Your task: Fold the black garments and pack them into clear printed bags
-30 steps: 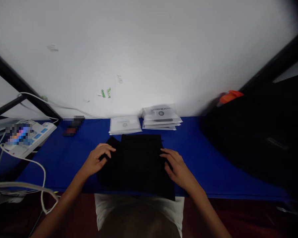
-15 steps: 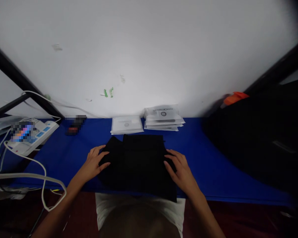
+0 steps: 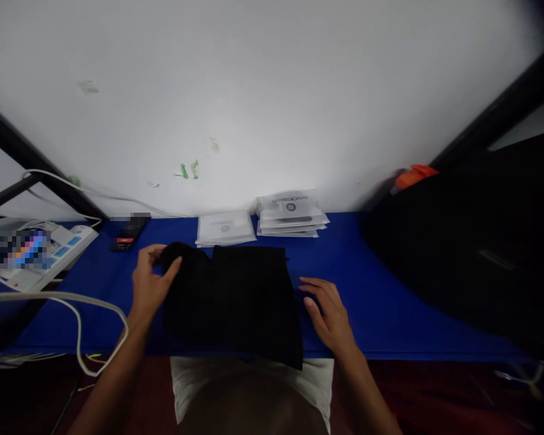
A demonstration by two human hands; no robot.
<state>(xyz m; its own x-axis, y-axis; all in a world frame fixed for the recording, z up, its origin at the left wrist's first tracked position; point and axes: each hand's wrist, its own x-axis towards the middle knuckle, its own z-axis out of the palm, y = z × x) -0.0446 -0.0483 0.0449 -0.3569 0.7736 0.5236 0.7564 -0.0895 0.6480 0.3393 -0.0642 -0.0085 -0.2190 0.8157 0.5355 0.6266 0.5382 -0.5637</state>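
Observation:
A black cloth (image 3: pixel 236 302) lies on the blue table in front of me, its near edge reaching the table's front edge. My left hand (image 3: pixel 153 277) pinches the cloth's upper left part, which is bunched and slightly raised. To the right of the cloth, my right hand (image 3: pixel 327 311) has its fingers apart and holds nothing.
White packets (image 3: pixel 292 214) are stacked against the wall, with a flatter packet (image 3: pixel 225 228) beside them. Farther left are a dark phone-like object (image 3: pixel 130 232), a white power strip (image 3: pixel 63 254) and loose cables. Large black fabric (image 3: pixel 462 254) fills the right side.
My left hand has moved left and up, pulling the cloth's left part with it. The cloth's right edge has come away from my right hand, which is now off it.

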